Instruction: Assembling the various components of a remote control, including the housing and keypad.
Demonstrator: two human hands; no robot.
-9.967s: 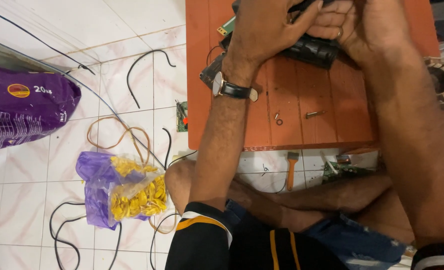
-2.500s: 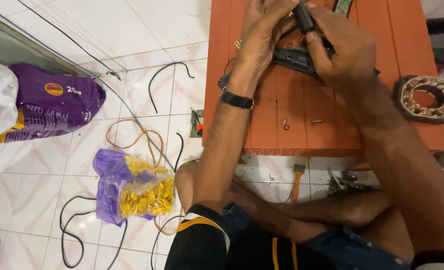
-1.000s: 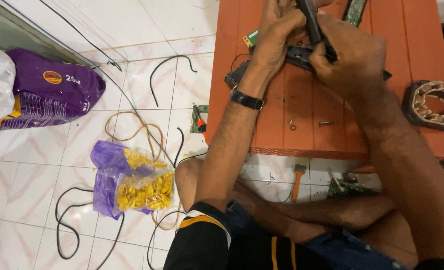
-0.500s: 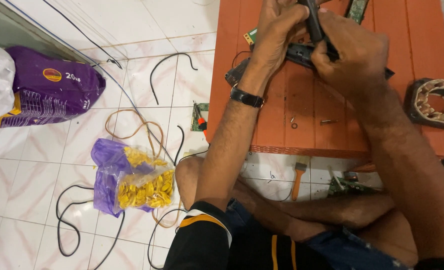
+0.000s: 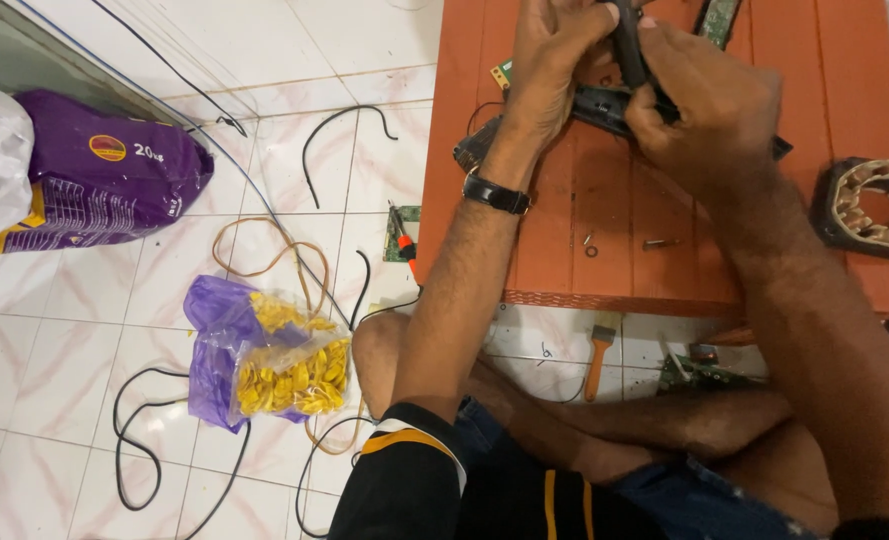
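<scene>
My left hand (image 5: 552, 62), with a black wristwatch (image 5: 496, 194) on the wrist, grips a dark flat device (image 5: 604, 104) lying on the low orange wooden table (image 5: 564, 270). My right hand (image 5: 709, 98) is closed around a black tool handle (image 5: 627, 45) held upright and pressed down onto the device. Both hands meet at the far edge of the view, and the tool's tip is hidden between them. A small washer (image 5: 589, 246) and a screw (image 5: 660, 243) lie loose on the table below my hands.
A copper-wound motor stator (image 5: 876, 207) rests at the table's right. On the tiled floor lie a purple sack (image 5: 104, 185), a bag of yellow pieces (image 5: 284, 365), black cables (image 5: 154, 450), a small circuit board (image 5: 400, 232) and an orange-handled brush (image 5: 598, 355). My crossed legs sit under the table.
The view has drifted slightly, so the table and hands sit a little higher. Both hands keep the same hold on the device and tool.
</scene>
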